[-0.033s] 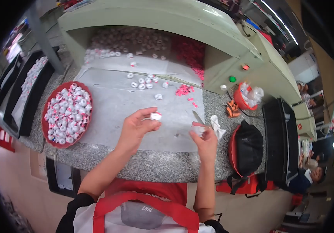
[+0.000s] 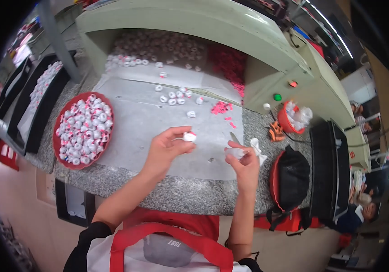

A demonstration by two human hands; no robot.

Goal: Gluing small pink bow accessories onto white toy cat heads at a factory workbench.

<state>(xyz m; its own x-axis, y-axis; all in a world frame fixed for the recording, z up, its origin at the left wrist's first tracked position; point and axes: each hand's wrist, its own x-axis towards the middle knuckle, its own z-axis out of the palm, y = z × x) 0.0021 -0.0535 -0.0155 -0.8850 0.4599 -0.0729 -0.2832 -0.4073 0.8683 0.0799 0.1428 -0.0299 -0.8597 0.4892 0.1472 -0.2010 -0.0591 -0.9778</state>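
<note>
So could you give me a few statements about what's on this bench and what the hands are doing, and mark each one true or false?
1. The left hand holds a small white piece between its fingertips. True.
2. The red tray lies right of the hands. False: it lies to their left, full of white pieces.
3. A black bag sits at the bench's right edge. True.
4. The right hand rests inside the red tray. False: it is over the grey sheet, close to the black bag.
5. Pink bits lie on the sheet beyond the hands. True.
</note>
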